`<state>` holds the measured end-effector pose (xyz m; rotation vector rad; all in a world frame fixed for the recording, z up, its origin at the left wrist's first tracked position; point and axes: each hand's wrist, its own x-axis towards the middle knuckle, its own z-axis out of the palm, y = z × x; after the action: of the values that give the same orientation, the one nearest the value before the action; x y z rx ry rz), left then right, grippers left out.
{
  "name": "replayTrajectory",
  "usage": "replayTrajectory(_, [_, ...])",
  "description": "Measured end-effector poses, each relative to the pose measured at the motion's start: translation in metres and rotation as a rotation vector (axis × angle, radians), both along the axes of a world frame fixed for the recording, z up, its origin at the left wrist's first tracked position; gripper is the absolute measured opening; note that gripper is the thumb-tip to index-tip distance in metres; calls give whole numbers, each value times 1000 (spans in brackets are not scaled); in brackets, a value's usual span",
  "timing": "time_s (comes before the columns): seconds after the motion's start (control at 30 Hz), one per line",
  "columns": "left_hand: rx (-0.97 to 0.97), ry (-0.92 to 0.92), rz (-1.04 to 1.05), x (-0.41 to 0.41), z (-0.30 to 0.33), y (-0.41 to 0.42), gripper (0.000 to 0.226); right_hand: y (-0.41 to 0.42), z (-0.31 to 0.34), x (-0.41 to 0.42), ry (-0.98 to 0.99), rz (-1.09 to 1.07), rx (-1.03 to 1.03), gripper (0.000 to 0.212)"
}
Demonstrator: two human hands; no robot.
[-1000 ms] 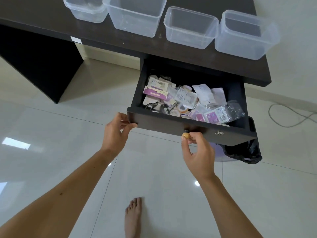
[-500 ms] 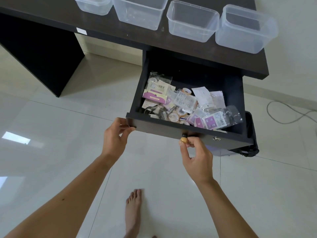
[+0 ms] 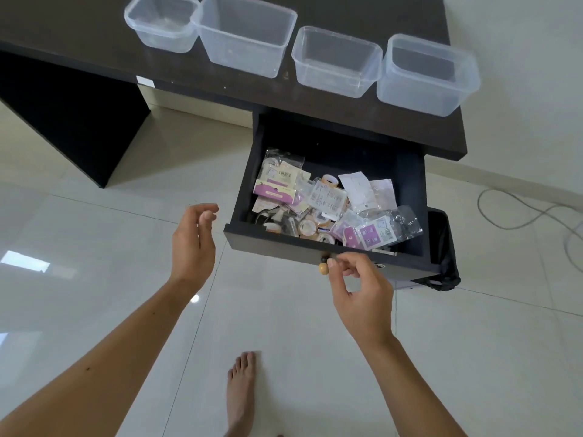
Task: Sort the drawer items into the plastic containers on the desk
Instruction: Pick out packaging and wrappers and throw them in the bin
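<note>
1. Four clear plastic containers [image 3: 336, 61] are seen in a row on the dark desk [image 3: 79, 42], and nothing is seen inside any of them.
2. The two on the left are touching at their rims; the two on the right are set just beside each other.
3. One drawer [image 3: 318, 247] is pulled out from under the right end of the desk.
4. Many small things are piled in the drawer: packets [image 3: 328, 197] in clear bags, purple and white cards [image 3: 373, 236], and a few small tape rolls [image 3: 307, 228]. They are too mixed up to be counted.
5. One round wooden knob [image 3: 323, 268] is fixed on the drawer front.
6. Two bare hands are seen below the drawer.
7. The left hand [image 3: 192, 244] is held in the air just left of the drawer's corner, not touching it. Its fingers are loosely bent and a little apart, and nothing is held in them.
8. The right hand [image 3: 362, 291] is held at the drawer front. Its thumb tip is just beside the knob, and its fingers are curled above it. Whether the knob is pinched or only touched cannot be told.
9. One bare foot [image 3: 241, 392] is seen on the white tiled floor [image 3: 94, 247].
10. One black bag [image 3: 443, 247] is seen under the drawer's right side.
11. One grey cable [image 3: 520, 216] is lying on the floor at the right.
</note>
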<state>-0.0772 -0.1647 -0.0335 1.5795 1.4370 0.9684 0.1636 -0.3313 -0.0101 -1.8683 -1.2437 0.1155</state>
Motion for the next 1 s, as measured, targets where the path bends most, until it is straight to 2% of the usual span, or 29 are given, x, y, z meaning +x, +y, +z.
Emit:
replayTrajectory(0.17, [33,25,-91,33,55,45,18,23,32,17,41,26,-12,14])
replayTrajectory(0.27, [89,157,-255,57,71,63,22,44,38,35,48,74,-47,16])
replayTrajectory(0.43, [85,237,-526,88,76,94,38,83,39,65,88,115,-186,26])
replayTrajectory(0.57, [111,467,-731,105,71,126,57,115,31,81,73,165,-395,37])
replayTrajectory(0.73, [153,747,-908,128,60,151,89,142,16,94,37,173,-540,51])
replayTrajectory(0.87, [325,1120,-959,141,48,155,118,148,-3,97,5,172,-607,71])
replayTrajectory(0.93, [385,1168,-923,142,44,152,117,149,-6,99,-36,162,-633,75])
replayTrajectory(1.0, [428,1112,-876,143,41,150,111,149,-5,100,-38,144,-631,74])
